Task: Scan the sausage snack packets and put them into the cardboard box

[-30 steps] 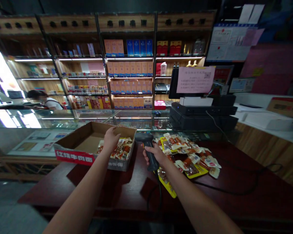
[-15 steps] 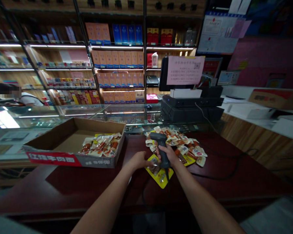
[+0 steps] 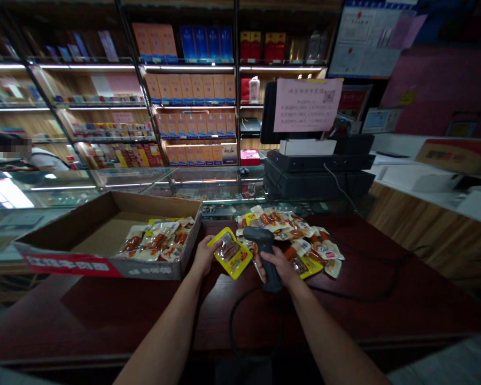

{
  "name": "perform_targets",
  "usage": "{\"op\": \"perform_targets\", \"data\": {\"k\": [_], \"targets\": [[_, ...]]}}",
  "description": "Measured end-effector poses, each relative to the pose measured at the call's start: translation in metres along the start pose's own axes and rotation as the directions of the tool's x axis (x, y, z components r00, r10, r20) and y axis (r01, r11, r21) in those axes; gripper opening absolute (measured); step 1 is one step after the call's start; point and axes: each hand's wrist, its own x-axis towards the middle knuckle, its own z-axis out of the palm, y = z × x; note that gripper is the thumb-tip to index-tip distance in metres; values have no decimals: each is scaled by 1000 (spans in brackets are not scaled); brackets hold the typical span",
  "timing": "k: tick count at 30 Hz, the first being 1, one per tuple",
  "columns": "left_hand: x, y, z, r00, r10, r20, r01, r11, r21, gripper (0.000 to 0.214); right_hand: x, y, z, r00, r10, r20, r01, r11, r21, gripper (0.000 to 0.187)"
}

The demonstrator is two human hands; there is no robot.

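Note:
My left hand (image 3: pixel 203 255) grips a yellow snack packet (image 3: pixel 230 251) by its left edge and holds it tilted just above the dark red counter (image 3: pixel 144 310). My right hand (image 3: pixel 277 264) is closed round the handle of a black barcode scanner (image 3: pixel 261 247), whose head sits right beside the packet. Behind the scanner lies a heap of snack packets (image 3: pixel 300 235). To the left stands an open cardboard box (image 3: pixel 84 235) with several packets (image 3: pixel 156 240) in its right part.
A black cable (image 3: pixel 369 291) runs across the counter to the right. A cash register (image 3: pixel 316 171) with a pink notice stands behind the heap. A glass display case and lit shelves fill the back. Another person is at far left (image 3: pixel 36 158).
My left hand left the box, reached the counter beside the scanner, picked up the yellow packet and lifted it. My right hand kept hold of the scanner.

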Motion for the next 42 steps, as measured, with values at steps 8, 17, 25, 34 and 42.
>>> {"op": "perform_targets", "data": {"k": [8,17,25,34,42], "targets": [[2,-1,5,994,110,27,-109,994,-5,45,-1,1,3,998,60,14,-58,990,-126,36],[7,-1,-3,975,199,-102,-204,978,-35,43,-3,1,4,998,64,3,-63,990,-126,34],[7,-1,-1,962,249,-114,-238,966,106,24,-2,3,3,998,50,29,-46,992,-117,33],[5,4,-1,976,191,-101,-195,980,-31,40,-2,3,4,999,34,13,-33,995,-93,30],[-2,16,9,957,248,-151,-257,965,-47,36,0,2,7,999,37,-3,-37,998,-55,34]]}}
